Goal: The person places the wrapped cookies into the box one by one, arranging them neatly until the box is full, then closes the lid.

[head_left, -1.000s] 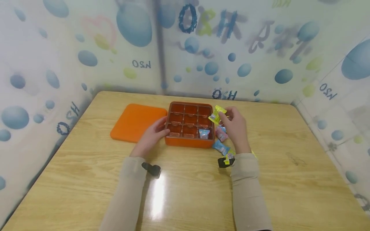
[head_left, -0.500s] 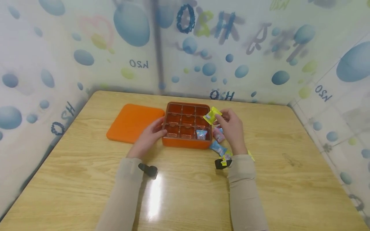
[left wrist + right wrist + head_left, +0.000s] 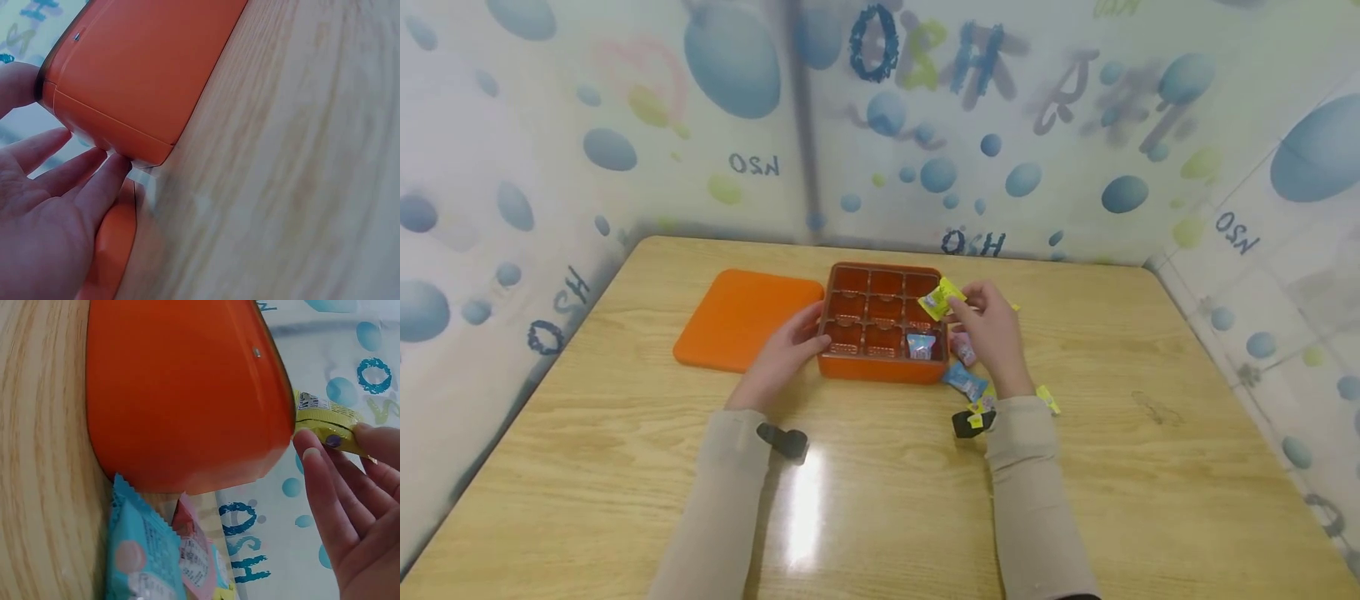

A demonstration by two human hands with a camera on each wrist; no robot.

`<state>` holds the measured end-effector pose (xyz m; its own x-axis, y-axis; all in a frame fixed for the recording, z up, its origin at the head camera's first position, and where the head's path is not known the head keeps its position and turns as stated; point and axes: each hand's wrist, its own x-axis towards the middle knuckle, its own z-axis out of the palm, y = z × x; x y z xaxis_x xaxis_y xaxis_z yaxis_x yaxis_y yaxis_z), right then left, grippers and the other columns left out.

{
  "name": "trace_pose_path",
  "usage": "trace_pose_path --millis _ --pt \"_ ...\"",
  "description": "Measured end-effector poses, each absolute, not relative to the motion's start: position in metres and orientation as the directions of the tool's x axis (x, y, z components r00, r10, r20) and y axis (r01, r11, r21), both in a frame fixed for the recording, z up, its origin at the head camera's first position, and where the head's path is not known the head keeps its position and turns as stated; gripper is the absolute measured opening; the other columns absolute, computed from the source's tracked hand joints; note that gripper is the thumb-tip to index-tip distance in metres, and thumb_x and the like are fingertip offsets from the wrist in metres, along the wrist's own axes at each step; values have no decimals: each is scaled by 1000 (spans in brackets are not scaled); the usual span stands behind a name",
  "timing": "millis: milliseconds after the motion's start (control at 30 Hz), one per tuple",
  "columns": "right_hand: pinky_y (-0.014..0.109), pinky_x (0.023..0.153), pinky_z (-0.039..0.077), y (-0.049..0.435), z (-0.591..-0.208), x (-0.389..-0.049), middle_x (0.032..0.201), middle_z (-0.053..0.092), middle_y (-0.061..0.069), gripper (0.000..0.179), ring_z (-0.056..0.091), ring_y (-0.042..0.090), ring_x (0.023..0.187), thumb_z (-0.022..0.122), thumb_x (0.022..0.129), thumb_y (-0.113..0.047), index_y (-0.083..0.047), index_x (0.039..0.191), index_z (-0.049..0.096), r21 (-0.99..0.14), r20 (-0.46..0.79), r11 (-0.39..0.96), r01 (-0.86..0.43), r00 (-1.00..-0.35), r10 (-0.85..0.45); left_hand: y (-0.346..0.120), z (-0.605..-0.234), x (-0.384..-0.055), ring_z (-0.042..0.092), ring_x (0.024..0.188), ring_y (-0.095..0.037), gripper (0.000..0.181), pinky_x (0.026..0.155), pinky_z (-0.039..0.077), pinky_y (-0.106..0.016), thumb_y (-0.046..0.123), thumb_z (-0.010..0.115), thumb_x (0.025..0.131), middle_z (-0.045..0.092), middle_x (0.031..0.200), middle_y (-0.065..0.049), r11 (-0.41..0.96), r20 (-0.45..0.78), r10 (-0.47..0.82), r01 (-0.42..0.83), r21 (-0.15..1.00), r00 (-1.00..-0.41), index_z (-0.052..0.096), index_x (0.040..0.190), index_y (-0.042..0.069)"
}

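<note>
My left hand (image 3: 782, 357) touches the near-left corner of an orange box (image 3: 880, 368). In the left wrist view its extended fingers (image 3: 84, 164) rest against the box's side, with the thumb up at the rim. Clear dividers split the box into several compartments; a blue-and-white wrapped candy (image 3: 921, 346) lies in the near-right one. My right hand (image 3: 992, 333) pinches a yellow wrapped candy (image 3: 942, 298) between thumb and fingers, over the box's right side near the back. In the right wrist view the yellow wrapper's far end overlaps the box rim.
An orange lid (image 3: 745, 321) lies flat left of the box. To the right, partly under my right hand, are a blue candy (image 3: 966, 381), a pink candy (image 3: 962, 347) and yellow ones (image 3: 1047, 400). A bubble-patterned wall (image 3: 880, 142) stands behind the wooden table (image 3: 880, 483).
My right hand has carried the yellow candy left, from beside the box's right edge to over its right-hand compartments. The left hand stays at the box's corner. The head view has shifted slightly.
</note>
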<state>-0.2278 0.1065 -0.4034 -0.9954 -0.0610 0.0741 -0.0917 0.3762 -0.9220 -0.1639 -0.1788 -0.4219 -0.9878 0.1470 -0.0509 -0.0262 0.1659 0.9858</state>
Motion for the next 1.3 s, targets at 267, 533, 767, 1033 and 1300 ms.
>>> trace_pose_path --millis 267,533,767,1033,1300 --pt "39 68 52 103 -410 -230 100 62 5 30 62 17 75 57 86 -34 -13 107 50 -920 44 386 -71 -996 -80 -184 -443 -173 34 125 -18 57 100 30 -40 20 56 89 34 140 -1 177 -35 137 -11 984 -990 29 140 22" --pt "38 66 51 103 -412 -231 102 61 2 27 61 16 78 59 85 -33 -15 103 53 -888 23 455 -66 -995 -99 -183 -438 -171 34 125 -20 58 101 29 -40 19 56 89 33 140 -2 173 -63 130 -40 984 -990 29 140 19" --pt "28 57 48 103 -417 -232 95 62 1 29 59 17 77 59 84 -35 -14 103 54 -845 75 520 -121 -991 -108 -178 -422 -164 32 126 -24 59 101 28 -42 16 54 89 31 141 -8 194 -70 137 -42 980 -988 26 141 13" --pt "28 47 44 103 -420 -233 92 62 1 27 55 18 65 59 84 -37 -15 99 57 -827 96 543 -145 -988 -117 -182 -438 -173 33 126 -19 58 101 29 -41 20 56 89 33 140 0 198 -65 127 -39 979 -990 29 140 21" --pt "31 59 46 103 -422 -235 92 62 -1 25 54 17 70 58 84 -39 -16 96 59 -800 96 580 -156 -986 -133 -184 -447 -175 35 125 -16 57 100 31 -39 22 56 88 35 139 5 210 -46 114 -21 977 -992 30 139 24"
